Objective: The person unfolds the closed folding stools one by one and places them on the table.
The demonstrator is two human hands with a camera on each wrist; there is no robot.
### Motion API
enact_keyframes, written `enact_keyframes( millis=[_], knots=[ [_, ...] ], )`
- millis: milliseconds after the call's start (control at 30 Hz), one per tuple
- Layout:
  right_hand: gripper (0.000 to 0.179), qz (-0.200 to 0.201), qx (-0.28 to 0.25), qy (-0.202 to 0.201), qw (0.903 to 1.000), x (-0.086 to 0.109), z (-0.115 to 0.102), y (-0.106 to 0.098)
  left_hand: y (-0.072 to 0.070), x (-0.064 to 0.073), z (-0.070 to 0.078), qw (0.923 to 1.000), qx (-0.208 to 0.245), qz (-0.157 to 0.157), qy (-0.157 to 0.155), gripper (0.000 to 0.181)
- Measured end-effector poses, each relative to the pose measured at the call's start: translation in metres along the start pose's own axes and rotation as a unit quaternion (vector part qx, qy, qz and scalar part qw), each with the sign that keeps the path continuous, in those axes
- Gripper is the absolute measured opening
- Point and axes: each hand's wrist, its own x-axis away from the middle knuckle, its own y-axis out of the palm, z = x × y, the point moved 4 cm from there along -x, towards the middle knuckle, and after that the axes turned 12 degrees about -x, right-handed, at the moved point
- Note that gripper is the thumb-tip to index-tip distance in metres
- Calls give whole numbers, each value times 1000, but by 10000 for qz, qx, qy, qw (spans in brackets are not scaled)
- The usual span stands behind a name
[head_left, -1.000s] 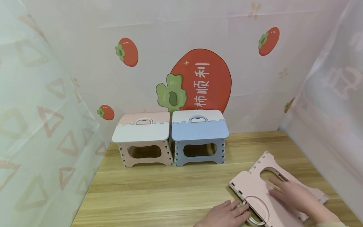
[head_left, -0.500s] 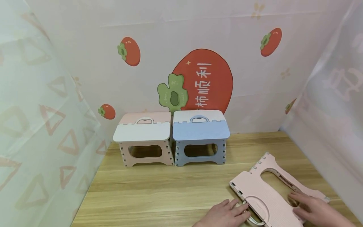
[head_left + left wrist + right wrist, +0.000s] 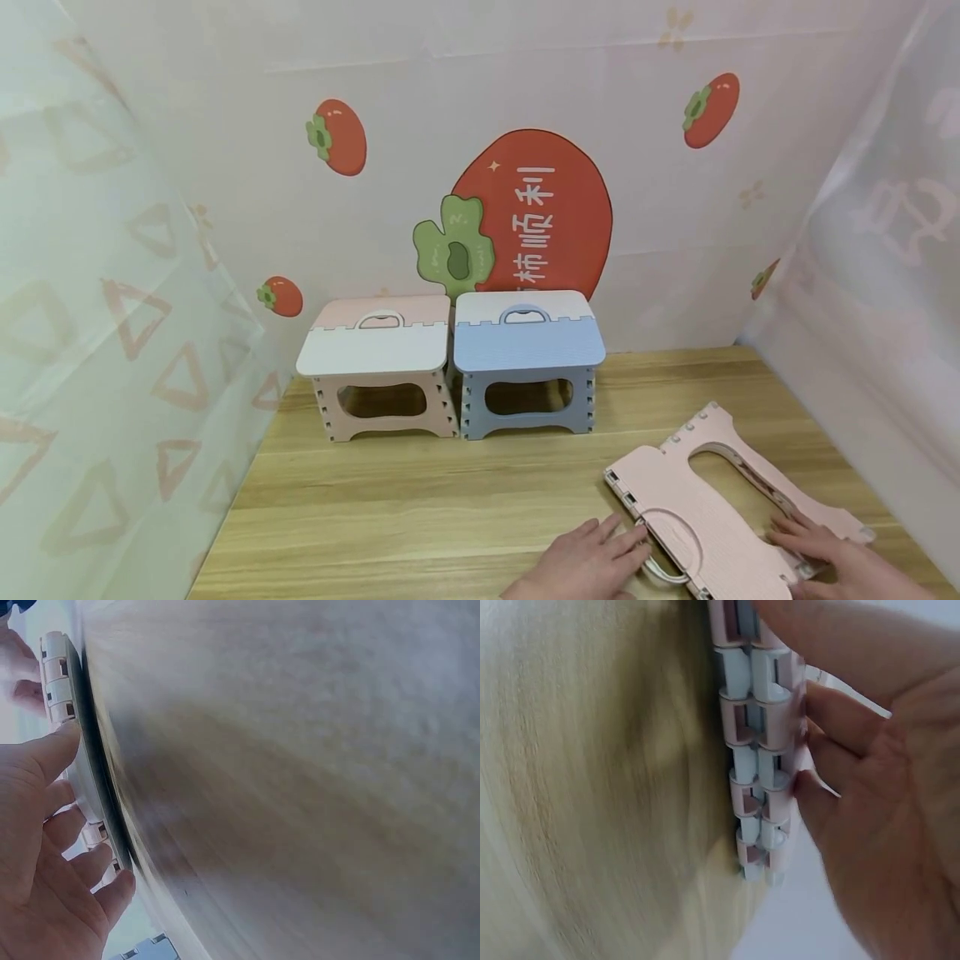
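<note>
While the folded stool [image 3: 723,529] is lying between, left hand [image 3: 588,560] and right hand [image 3: 842,558] are touching it.
Both are lying loosely spread.

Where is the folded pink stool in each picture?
Head: the folded pink stool lies at lower right.
Left wrist: the stool is edge-on, along the left side.
Right wrist: the stool is edge-on, just right of centre, running down from the top.
Shared landmark: the wooden table.

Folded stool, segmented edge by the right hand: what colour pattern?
Segmented edge: pink alternating with whitish pieces. Shows best in the right wrist view.
</note>
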Motion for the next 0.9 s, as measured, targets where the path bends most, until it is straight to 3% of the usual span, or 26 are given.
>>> enact_keyframes(
  millis=[100,167,400,533,633,700,733,767,833,900],
  knots=[
    [62,43,255,398,9989,-4,-1,-4,0,1,-2,9997,178,44,-162,63],
    [51,10,147,626,9979,-6,-2,-6,0,2,-4,9988,371,60,-313,63],
    [47,268,426,465,9976,-14,-9,-3,3,-1,-8,9914,1086,-87,-730,64],
    [48,276,407,434,9978,-16,-10,-1,6,-4,-8,9801,1679,-254,-1024,64],
    [50,317,408,335,9981,-17,-10,1,5,-6,-9,9646,2294,-271,-1273,62],
    [51,346,446,264,9981,-17,-10,1,3,-6,-10,9467,2852,-218,-1483,60],
    [52,355,451,259,9980,-18,-10,2,3,-6,-11,9338,3199,-146,-1599,58],
    [52,338,417,261,9982,-18,-11,2,2,-6,-12,9161,3605,-93,-1751,57],
    [53,342,449,263,9981,-19,-11,2,2,-6,-14,8716,4430,69,-2098,54],
    [53,307,406,286,9983,-19,-11,2,2,-6,-15,8108,5315,297,-2436,53]
  ],
)
